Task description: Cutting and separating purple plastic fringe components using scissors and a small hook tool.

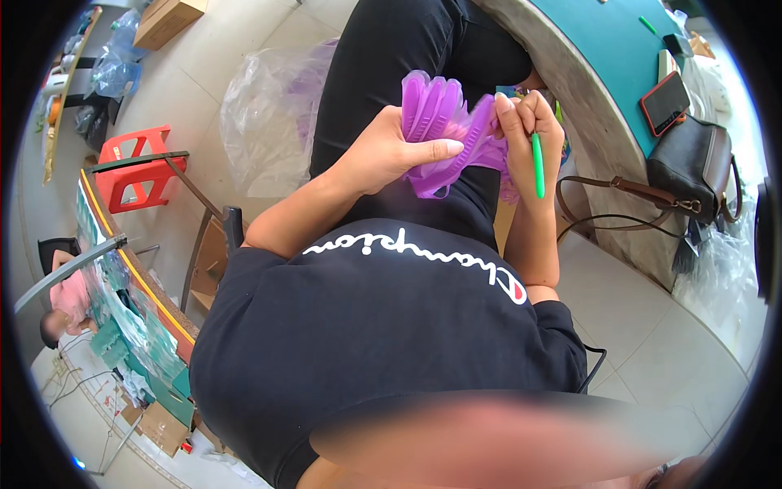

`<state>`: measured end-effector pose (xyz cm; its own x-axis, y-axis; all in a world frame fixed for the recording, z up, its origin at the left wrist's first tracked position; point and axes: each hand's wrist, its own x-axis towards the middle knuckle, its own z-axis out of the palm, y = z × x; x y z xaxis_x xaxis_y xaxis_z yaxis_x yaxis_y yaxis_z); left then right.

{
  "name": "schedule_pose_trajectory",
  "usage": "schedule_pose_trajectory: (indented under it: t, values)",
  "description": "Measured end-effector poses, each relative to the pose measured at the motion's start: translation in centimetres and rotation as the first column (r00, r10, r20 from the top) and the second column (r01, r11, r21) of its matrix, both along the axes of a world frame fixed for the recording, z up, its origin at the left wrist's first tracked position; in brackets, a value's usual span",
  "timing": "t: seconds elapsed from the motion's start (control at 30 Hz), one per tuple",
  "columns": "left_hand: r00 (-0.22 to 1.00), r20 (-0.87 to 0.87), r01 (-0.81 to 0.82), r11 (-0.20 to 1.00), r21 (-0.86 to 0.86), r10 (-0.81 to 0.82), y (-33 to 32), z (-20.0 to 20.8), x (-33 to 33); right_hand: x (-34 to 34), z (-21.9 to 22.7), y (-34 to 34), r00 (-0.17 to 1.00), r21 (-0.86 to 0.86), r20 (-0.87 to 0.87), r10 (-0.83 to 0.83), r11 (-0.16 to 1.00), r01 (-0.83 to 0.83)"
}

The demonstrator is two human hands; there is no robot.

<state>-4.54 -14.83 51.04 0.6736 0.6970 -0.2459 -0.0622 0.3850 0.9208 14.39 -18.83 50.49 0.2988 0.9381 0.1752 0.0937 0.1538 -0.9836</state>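
Above my lap, my left hand (387, 153) is wrapped round a bunch of translucent purple, soft-looking plastic pieces (436, 110) with ribbed strips, its thumb pressed across them. My right hand (529, 134) is closed, thumb and fingertips pinching at the right edge of one purple piece. A slim green pen-like handle (538, 165) is held in that same hand and points down toward my wrist; its other end is hidden by the fingers. More purple plastic hangs below between the two hands. What exact kind of item the purple pieces are, I cannot make out.
To the right, a teal-topped table (599, 49) bears a phone (665, 103); a black handbag (691, 167) is beside it. A clear plastic bag (269, 114) lies on the floor at left, near a red stool (134, 175). Another person (69, 297) sits far left by a cluttered table.
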Motion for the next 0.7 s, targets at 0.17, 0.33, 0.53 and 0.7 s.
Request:
schedule_pose_trajectory:
  t: [0.17,0.33,0.53,0.7]
  values:
    - [1.0,-0.01,0.011,1.0,-0.016,-0.012,0.1,-1.1,0.3,1.8,-1.8,0.3,0.946,0.134,0.207,-0.249,0.965,0.225]
    - [0.988,0.085,-0.128,0.991,-0.05,0.132,0.4,-1.7,1.1,2.1,-2.1,-0.8,0.797,0.223,0.431,-0.424,0.905,0.362]
    - [0.969,0.152,-0.171,0.973,-0.154,0.194,0.5,-1.4,1.0,-0.6,-3.5,-2.2,0.957,0.166,-0.288,-0.045,0.981,0.096]
    - [0.949,0.154,-0.256,0.958,-0.13,0.275,0.3,-1.2,0.6,-2.5,-2.1,-2.4,0.991,0.247,-0.135,0.015,0.969,0.019]
